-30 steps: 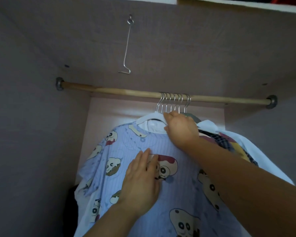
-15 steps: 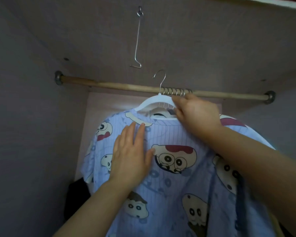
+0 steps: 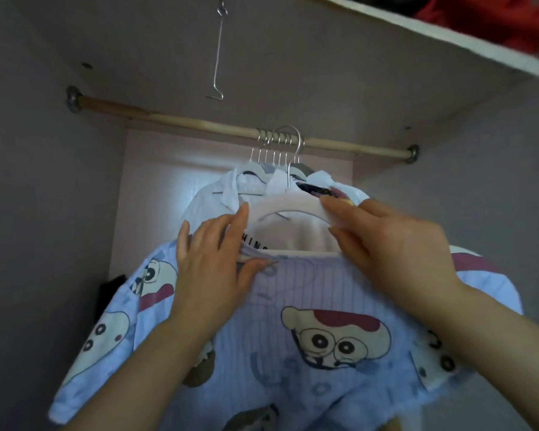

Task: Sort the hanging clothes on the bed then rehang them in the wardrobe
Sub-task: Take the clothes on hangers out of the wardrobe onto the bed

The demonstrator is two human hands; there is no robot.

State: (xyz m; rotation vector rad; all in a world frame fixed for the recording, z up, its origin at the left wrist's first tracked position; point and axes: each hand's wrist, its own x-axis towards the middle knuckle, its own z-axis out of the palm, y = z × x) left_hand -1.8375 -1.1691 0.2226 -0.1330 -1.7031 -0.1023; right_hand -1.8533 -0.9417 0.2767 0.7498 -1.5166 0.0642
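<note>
A light blue cartoon-print shirt (image 3: 293, 306) hangs on a white hanger (image 3: 290, 203), held off the wooden rail (image 3: 199, 124) and towards me. My right hand (image 3: 395, 247) grips the hanger's right shoulder. My left hand (image 3: 212, 259) lies on the shirt at the collar, its fingers holding the neckline. The hanger's steel hook (image 3: 293, 150) rises in front of the rail. Several other hangers (image 3: 271, 147) stay on the rail with a white collared shirt (image 3: 218, 194) and a plaid garment (image 3: 324, 191).
A loose wire hook (image 3: 218, 54) dangles from the wardrobe ceiling. Wardrobe walls close in at left (image 3: 44, 213) and right. A shelf edge (image 3: 448, 38) with red fabric (image 3: 495, 20) sits at the upper right. Something dark (image 3: 112, 290) lies low at the back left.
The hanger with the blue shirt came off the rail and moved towards me. My left hand slid up from the shirt front to the collar.
</note>
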